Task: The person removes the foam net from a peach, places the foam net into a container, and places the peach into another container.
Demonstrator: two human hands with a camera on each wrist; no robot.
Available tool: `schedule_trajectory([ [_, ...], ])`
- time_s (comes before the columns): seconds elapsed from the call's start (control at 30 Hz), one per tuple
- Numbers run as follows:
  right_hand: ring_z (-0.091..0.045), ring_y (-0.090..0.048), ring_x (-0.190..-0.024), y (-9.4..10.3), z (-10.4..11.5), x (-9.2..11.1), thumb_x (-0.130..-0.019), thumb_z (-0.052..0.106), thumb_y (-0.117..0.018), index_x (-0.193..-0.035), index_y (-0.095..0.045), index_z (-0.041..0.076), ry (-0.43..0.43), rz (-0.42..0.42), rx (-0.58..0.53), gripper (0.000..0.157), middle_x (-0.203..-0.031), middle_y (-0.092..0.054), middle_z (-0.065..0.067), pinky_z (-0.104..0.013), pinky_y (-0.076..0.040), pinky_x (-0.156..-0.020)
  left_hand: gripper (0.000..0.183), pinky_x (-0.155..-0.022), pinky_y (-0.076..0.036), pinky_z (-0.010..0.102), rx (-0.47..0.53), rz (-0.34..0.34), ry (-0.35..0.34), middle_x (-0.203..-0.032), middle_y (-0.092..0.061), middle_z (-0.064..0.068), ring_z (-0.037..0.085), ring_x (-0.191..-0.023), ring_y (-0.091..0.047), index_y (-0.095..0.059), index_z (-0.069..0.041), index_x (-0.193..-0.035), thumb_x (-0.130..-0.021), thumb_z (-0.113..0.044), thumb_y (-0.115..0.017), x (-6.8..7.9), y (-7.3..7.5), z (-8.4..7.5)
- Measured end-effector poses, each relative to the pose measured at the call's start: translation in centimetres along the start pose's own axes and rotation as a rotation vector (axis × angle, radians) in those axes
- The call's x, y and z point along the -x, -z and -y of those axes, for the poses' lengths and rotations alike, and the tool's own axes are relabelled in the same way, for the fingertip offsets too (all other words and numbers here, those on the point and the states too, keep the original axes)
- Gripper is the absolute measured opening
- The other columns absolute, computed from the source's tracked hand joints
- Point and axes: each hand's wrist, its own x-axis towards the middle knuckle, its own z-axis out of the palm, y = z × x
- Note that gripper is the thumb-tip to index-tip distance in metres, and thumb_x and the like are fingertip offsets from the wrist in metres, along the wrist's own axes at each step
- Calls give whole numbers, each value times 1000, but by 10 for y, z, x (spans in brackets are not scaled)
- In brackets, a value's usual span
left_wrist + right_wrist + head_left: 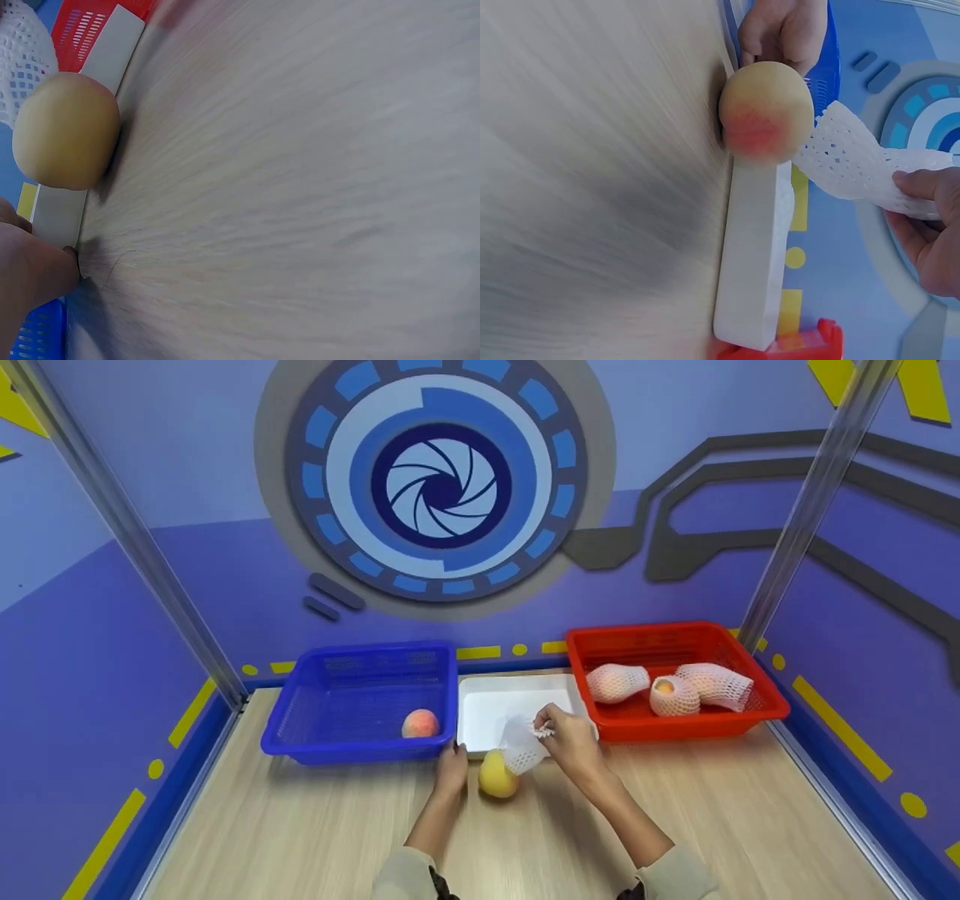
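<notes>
My right hand (574,742) pinches one end of a white foam fruit net (523,746) over the front of the white tray. The net's loose end hangs down and overlaps a yellow peach (498,775). That bare peach, with a red blush in the right wrist view, rests on the wooden table in front of the tray. My left hand (451,771) is beside the peach, at the tray's front left corner and close to the blue basket. Its fingers are loosely bent with nothing seen between them; their tips are partly hidden.
A blue basket (360,751) on the left contains one pink peach (421,724). To the right, a red basket (675,727) has several fruits in foam nets (618,683). Between them lies the shallow white tray (480,705), with a patterned wall (517,630) behind.
</notes>
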Motion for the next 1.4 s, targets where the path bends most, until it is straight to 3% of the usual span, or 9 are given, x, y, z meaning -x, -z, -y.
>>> schedule_trajectory([
  [0.17, -22, -69, -66, 7, -7, -5, -68, -14, -80, -80, -61, 11, -1, -66, -77, 34, -71, -71, -7, -41, -58, -58, 48, -117, -34, 54, 15, 5, 19, -144, -43, 40, 50, -139, -39, -36, 20, -145, -102, 0, -42, 0, -1, -2],
  [0.33, -24, -70, -74, 7, -13, -8, -76, -7, -80, -90, -63, 7, -23, -80, -124, 26, -83, -72, -9, -42, -60, -66, 48, -118, -32, 54, 35, 9, 55, -146, -41, 39, 49, -141, -37, -35, 18, -147, -103, -1, -41, 1, -1, -3],
  [0.63, -24, -64, -67, -13, -35, -13, -84, -3, -76, -105, -62, -2, -110, -118, -167, 25, -96, -71, -19, -42, -58, -63, 48, -119, -29, 53, 62, 8, 59, -149, -39, 39, 49, -142, -34, -33, 17, -148, -104, -1, -40, 0, -1, -3],
  [0.9, -41, -63, -101, -35, -45, -22, -87, -1, -74, -112, -59, -7, -234, -119, -267, 30, -108, -66, -27, -55, -50, -94, 45, -116, -35, 55, 1, -13, 16, -142, -45, 40, 51, -137, -41, -40, 19, -143, -102, 0, -43, 3, 0, -3],
  [1.0, -41, -62, -109, -45, -44, -28, -88, 1, -75, -112, -59, -6, -268, -99, -299, 30, -112, -67, -28, -55, -48, -100, 46, -116, -34, 54, 11, -15, 14, -143, -45, 40, 50, -138, -40, -40, 19, -143, -102, 0, -44, 4, 1, -3],
  [1.17, -41, -64, -107, -62, -42, -37, -89, 4, -75, -116, -58, -3, -290, -23, -336, 32, -116, -68, -28, -55, -50, -98, 46, -116, -35, 54, 27, -19, 23, -144, -44, 39, 49, -138, -40, -39, 18, -144, -102, 0, -43, 4, 0, -1],
  [1.4, -44, -64, -110, -77, -45, -58, -86, -3, -71, -121, -64, -4, -228, 159, -249, 36, -115, -68, -27, -56, -51, -97, 45, -114, -38, 53, -12, -31, 6, -140, -49, 38, 49, -135, -45, -42, 17, -144, -103, -2, -44, 2, -1, -1],
])
